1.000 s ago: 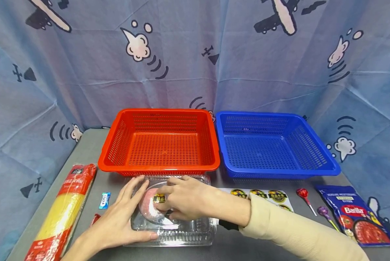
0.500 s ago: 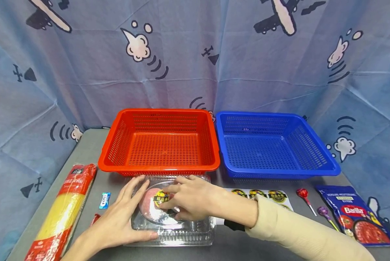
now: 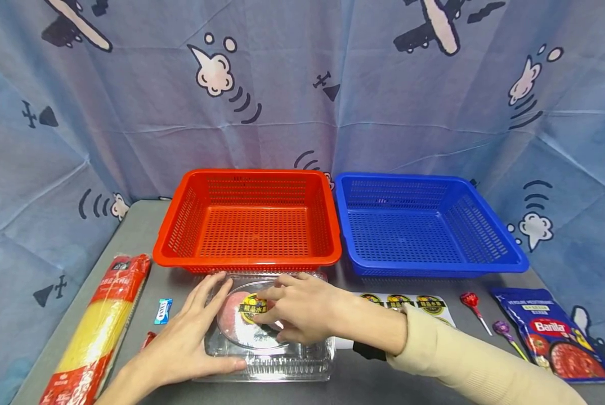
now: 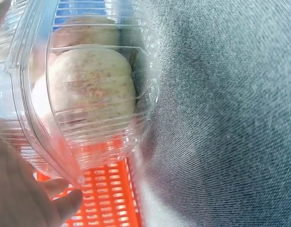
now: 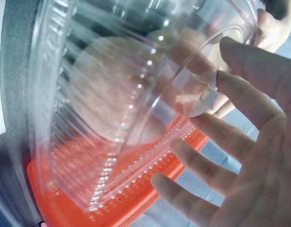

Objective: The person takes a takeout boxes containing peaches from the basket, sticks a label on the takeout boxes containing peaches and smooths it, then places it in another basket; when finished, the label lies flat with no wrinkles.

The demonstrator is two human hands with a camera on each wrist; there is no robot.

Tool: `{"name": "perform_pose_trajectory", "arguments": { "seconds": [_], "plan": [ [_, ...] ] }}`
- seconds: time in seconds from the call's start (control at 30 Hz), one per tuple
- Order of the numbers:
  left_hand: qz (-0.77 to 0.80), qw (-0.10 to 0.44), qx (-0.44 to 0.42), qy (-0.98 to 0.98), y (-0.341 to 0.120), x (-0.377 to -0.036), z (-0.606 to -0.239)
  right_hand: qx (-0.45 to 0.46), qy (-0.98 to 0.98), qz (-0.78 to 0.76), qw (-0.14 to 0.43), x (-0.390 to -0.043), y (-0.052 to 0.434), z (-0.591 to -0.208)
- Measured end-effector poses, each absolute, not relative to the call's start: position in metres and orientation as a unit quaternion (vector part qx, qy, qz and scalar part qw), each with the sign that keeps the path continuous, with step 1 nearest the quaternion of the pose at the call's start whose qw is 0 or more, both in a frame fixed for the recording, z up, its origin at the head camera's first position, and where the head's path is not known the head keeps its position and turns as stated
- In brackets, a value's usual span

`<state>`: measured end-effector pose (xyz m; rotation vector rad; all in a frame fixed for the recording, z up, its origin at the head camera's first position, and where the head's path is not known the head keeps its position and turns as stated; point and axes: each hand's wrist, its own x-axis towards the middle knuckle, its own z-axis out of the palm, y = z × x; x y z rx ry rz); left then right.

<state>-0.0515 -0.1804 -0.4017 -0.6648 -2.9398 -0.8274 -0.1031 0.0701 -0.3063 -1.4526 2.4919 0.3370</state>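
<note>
A clear plastic clamshell box [image 3: 282,368] stands before the red basket, its lid down, with pale pinkish round fruit [image 4: 91,90] inside. On its lid is a round black-and-yellow sticker [image 3: 252,307]. My left hand [image 3: 180,337] rests on the box's left side, fingers spread toward the back and thumb along the front. Over the lid's right half, my right hand [image 3: 307,309] touches the sticker's right edge with its fingertips. In the right wrist view, the fingers [image 5: 221,137] are fairly straight and spread, close to the lid.
Behind the box are a red basket [image 3: 246,261] and a blue basket [image 3: 434,267]. A noodle pack [image 3: 97,326] and a small blue-wrapped candy [image 3: 162,311] lie left. A sticker sheet [image 3: 444,315], a red lollipop [image 3: 471,304], a purple lollipop [image 3: 505,332] and a sauce pouch [image 3: 555,337] lie right.
My right hand has slid slightly right across the lid, uncovering more of the sticker. My left hand and the box have stayed in place.
</note>
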Motion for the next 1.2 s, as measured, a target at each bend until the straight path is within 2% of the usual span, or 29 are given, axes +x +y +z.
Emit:
{"name": "perform_pose_trajectory", "arguments": {
  "seconds": [0.37,1.2],
  "plan": [
    [-0.264,0.002,-0.208,-0.942,-0.180,-0.052,-0.401,-0.490,0.856,0.102,0.129,-0.100,0.075,-0.305],
    [-0.271,-0.013,-0.201,-0.941,-0.180,-0.052,-0.398,-0.512,0.844,0.127,0.091,-0.095,0.083,-0.306]
  ]
}}
